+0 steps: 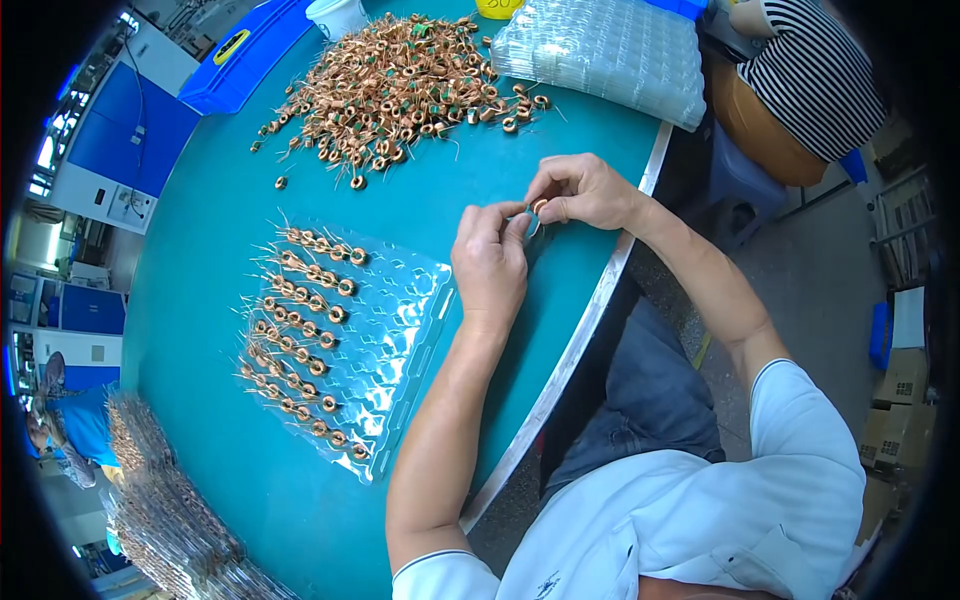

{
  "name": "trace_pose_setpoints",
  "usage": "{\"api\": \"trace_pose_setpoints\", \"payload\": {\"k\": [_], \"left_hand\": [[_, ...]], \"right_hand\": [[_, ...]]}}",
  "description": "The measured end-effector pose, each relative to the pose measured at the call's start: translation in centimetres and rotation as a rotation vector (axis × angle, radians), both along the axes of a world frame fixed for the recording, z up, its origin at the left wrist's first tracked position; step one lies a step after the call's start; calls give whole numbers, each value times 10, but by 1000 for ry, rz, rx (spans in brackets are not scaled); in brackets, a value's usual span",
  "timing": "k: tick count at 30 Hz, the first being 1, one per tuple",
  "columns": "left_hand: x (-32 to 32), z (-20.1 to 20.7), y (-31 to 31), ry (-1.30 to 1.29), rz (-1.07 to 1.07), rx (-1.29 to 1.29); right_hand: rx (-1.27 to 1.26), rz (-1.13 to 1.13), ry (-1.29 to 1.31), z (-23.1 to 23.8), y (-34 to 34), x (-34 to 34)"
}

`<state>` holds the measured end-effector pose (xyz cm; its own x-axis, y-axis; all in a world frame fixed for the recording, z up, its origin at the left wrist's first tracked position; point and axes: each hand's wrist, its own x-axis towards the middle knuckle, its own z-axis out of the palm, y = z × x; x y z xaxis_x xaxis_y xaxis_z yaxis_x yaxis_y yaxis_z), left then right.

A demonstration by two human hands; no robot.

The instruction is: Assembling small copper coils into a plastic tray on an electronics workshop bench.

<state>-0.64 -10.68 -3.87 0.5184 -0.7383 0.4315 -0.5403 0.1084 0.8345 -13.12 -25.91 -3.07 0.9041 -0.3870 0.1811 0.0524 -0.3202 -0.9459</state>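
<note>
Over the right side of the green table, both hands meet at a small copper-wound ring coil (540, 207). My right hand (592, 192) pinches the coil between thumb and fingertips. My left hand (488, 258) is closed beside it, its thumb and fingertips at the coil's thin wire leads; the exact grip is partly hidden. Left of my left hand lies a clear plastic blister tray (400, 335). Rows of similar coils (300, 295) fill its left part, their leads pointing left, while the pockets nearer my forearm hold none.
A large heap of loose coils (400, 90) lies at the far side of the green table (220, 230). Stacked clear trays (605, 55) stand far right, a blue bin (245, 60) far left. Filled trays (175, 515) are piled near left. Another person (810, 80) sits beyond the table's right edge.
</note>
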Motion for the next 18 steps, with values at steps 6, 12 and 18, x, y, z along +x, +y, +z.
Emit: {"api": "trace_pose_setpoints", "payload": {"k": [6, 12, 18], "left_hand": [[-1, -7, -3, -190, -4, 26], [3, -6, -3, -258, -84, -21], [4, 1, -1, -84, -168, 4]], "right_hand": [[235, 68, 0, -3, -6, -5], [245, 57, -39, -4, -6, -4], [313, -5, -75, 3, -4, -4]]}}
